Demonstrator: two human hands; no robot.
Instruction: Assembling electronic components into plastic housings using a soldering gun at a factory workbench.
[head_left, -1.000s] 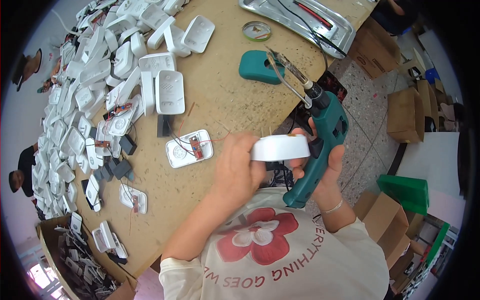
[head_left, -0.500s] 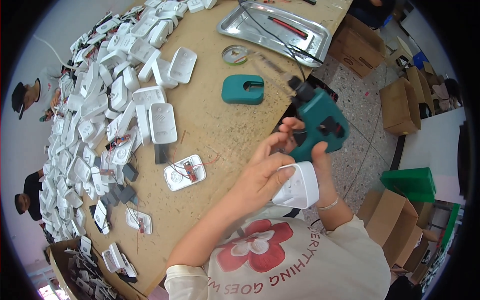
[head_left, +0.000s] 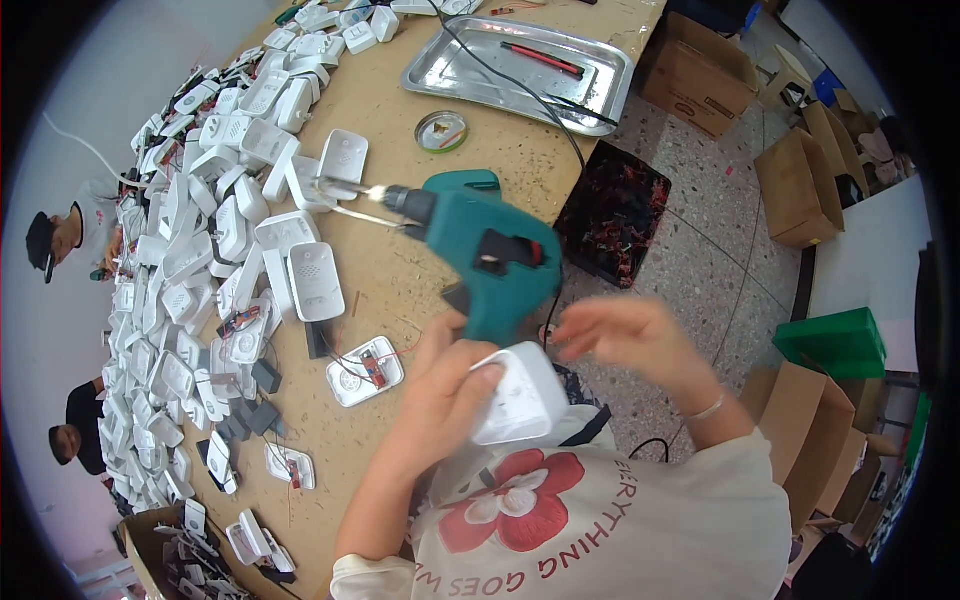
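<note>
My left hand (head_left: 445, 390) is closed, with its thumb over the rim of a white plastic housing (head_left: 525, 395). Behind the housing, its fingers reach the grip of a teal pistol-shaped soldering gun (head_left: 495, 255), and no other hand is on the gun. The gun's thin metal tip points left over the table, slightly blurred. Its grip end is partly hidden by the housing. To the right, apart from both, my right hand (head_left: 630, 345) is blurred, fingers stretched out and holding nothing. A teal stand (head_left: 465, 182) sits partly covered behind the gun.
White housings (head_left: 320, 280) pile up along the table's left side. One with a small circuit board (head_left: 372, 370) lies nearer. A metal tray (head_left: 470, 75) and a round tin (head_left: 440, 131) are at the back. Beside the table are a black bin (head_left: 615, 215) and cardboard boxes (head_left: 700, 75).
The soldering gun has swung left, tip now over the table by the housings. My right hand has come off it to the right. My left hand and the white housing have shifted left.
</note>
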